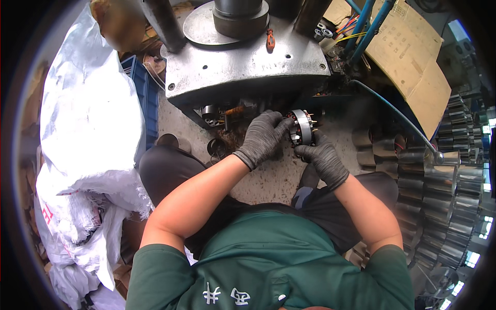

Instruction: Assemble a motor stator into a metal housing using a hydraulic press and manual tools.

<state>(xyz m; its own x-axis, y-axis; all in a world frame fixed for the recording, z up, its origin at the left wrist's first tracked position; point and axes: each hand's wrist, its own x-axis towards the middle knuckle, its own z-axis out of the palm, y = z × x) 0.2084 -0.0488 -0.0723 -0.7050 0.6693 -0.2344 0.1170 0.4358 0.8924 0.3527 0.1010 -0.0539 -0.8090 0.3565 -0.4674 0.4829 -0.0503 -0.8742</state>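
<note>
Both my hands, in dark grey gloves, hold a motor stator (301, 127) in front of the press, above the floor between my knees. It is a silver metal ring with copper windings and pale tabs along its edges. My left hand (265, 135) grips the ring's left side, fingers closed at its upper edge. At the lower right side, my right hand (324, 157) pinches it with the thumb beneath. The palm sides of both hands and part of the ring's left face are hidden.
A heavy steel press table (243, 64) stands ahead, an orange-handled screwdriver (270, 41) on it. Stacked metal rings (426, 181) fill the right side, below a cardboard sheet (408, 57) and a ball-ended lever (438, 157). White woven sacks (88, 119) and a blue crate (139, 88) are at left.
</note>
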